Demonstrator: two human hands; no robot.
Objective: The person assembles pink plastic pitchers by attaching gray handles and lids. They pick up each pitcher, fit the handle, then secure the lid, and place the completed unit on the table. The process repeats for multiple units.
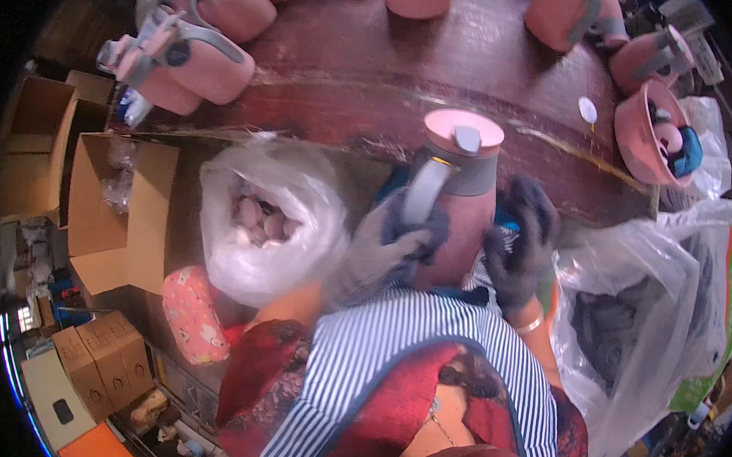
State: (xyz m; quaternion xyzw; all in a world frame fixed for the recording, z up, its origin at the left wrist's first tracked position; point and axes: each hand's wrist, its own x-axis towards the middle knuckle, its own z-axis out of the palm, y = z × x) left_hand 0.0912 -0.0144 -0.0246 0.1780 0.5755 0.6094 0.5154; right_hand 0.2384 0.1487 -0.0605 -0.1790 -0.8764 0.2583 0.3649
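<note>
A pink thermos jug [463, 203] with a grey handle and a pink lid stands upright against my body, in front of a dark red table [369, 67]. My left hand [386, 247], in a grey glove, grips the jug's left side beside the handle. On the other side my right hand [520, 239], in a dark glove, presses against the jug. A striped apron lies below both hands.
Several more pink jugs [200, 55] lie along the table's far edge, and one open jug [657, 134] lies at the right. A white plastic bag of pink lids [269, 217] sits to my left. Cardboard boxes [113, 202] stand further left. Clear plastic bags [632, 307] hang at the right.
</note>
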